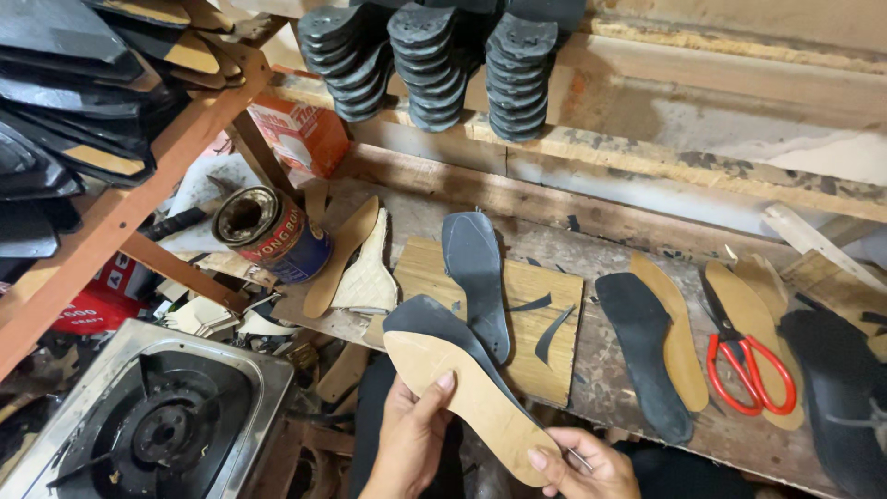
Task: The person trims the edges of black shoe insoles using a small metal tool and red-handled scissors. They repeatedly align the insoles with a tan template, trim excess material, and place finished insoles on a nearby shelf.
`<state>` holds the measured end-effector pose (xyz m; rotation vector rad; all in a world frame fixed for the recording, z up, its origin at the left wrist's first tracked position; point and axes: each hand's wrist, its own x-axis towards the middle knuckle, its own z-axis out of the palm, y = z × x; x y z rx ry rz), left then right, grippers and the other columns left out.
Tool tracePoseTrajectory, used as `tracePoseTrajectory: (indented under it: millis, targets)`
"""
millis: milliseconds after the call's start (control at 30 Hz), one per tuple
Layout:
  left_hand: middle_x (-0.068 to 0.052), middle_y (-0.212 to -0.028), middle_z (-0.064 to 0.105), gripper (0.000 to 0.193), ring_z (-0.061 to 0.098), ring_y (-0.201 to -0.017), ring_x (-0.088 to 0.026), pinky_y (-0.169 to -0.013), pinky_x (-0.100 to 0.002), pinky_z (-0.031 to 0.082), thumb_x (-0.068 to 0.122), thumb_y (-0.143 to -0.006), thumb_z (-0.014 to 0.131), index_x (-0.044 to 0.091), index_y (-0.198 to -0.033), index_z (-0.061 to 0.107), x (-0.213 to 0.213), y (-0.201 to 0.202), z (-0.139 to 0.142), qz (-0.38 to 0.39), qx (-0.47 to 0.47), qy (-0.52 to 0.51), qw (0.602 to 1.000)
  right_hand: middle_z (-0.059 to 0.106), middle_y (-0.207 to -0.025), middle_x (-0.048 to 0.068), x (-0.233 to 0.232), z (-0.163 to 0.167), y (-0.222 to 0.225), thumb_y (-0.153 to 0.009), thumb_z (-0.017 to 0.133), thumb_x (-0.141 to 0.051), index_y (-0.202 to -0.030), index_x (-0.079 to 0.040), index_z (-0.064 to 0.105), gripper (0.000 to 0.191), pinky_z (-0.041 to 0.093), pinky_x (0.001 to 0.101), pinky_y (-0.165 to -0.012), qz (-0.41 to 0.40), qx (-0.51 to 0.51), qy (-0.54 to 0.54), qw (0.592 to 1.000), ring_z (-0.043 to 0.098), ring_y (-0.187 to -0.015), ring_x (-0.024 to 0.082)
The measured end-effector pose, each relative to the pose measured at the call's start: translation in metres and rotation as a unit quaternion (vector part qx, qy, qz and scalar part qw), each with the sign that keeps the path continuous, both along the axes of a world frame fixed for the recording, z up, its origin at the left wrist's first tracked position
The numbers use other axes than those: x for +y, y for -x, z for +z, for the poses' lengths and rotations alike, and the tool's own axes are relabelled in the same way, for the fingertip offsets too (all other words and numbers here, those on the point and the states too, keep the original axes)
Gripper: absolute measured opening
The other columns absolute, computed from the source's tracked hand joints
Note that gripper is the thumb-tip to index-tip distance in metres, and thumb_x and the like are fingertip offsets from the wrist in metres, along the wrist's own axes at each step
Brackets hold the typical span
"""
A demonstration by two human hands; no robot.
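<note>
Cramped shoemaking corner: rough wooden desk (637, 268) against a stained wall, a shelf (702, 162) above carrying stacks of black heels (434, 60), a rack of dark sole sheets (65, 111) at upper left. Open glue tin (268, 231) lies tipped on its side near the rack; a gas burner (157, 420) sits low at left. On the desk, a plywood board (545, 305) with a dark insole (476, 277) and thin black trimmings on it; further right a black sole beside a tan one (679, 333), then red-handled scissors (744, 356) lying on another tan piece. In hand: a tan insole (471, 397) laid over a black sole (430, 319), the pair held low in front of the board, toe end up-left. Left hand (411, 434) grips the pair at mid-length, thumb pressed on the tan face, fingers closed underneath. Right hand (577, 462) pinches the heel end, thumb on the tan edge; it also seems to hold a thin metal tool, too small to identify. Step judged: matching or aligning the tan piece to the black one, black margin showing along the upper edge. Next move would likely call for squaring the edges at heel and toe while keeping both layers pinched so they do not slide.
</note>
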<state>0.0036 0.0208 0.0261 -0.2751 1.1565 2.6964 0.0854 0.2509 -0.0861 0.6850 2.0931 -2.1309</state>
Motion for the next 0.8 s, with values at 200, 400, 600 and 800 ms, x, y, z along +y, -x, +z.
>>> tracePoseTrajectory:
  millis: [200,400,600,800]
  targets:
    - [-0.012,-0.107,0.076,0.029,0.074,-0.091,-0.02,-0.077,-0.036,0.06,0.009,-0.09,0.069,0.0,-0.118,0.064,-0.002,0.006,-0.017,0.02,-0.034,0.072,0.997,0.077,-0.068,0.013,-0.004,0.007,0.0,-0.07,0.092,-0.01,-0.096,0.006,0.076,0.034,0.051,0.0269,-0.046,0.028,-0.049,-0.003,0.998,0.063,-0.05,0.012]
    - [-0.011,-0.102,0.077,0.027,0.073,-0.081,-0.018,-0.067,-0.033,0.058,0.014,-0.092,0.07,0.0,-0.116,0.066,-0.001,0.008,-0.015,0.02,-0.037,0.122,0.992,0.077,-0.066,0.011,-0.002,0.015,-0.001,-0.073,0.088,-0.015,-0.094,0.004,0.077,0.031,0.052,0.0263,-0.046,0.045,-0.025,-0.013,0.999,0.064,-0.049,0.011]
    - [-0.007,-0.098,0.078,0.026,0.075,-0.08,-0.016,-0.069,-0.032,0.061,0.013,-0.089,0.069,0.004,-0.114,0.066,-0.001,0.008,-0.01,-0.014,-0.012,0.112,0.993,0.078,-0.069,0.012,0.005,0.015,-0.004,-0.077,0.085,-0.015,-0.097,0.005,0.078,0.029,0.055,0.0268,-0.049,0.066,-0.017,0.003,0.998,0.066,-0.052,0.012]
    - [-0.004,-0.093,0.078,0.025,0.07,-0.074,-0.012,-0.061,-0.026,0.052,0.013,-0.084,0.079,0.007,-0.107,0.071,-0.002,0.01,-0.018,0.009,-0.045,0.172,0.984,0.081,-0.074,0.012,0.002,0.011,-0.008,-0.074,0.088,-0.01,-0.098,0.006,0.075,0.031,0.055,0.0272,-0.049,0.077,-0.007,0.01,0.997,0.067,-0.055,0.011]
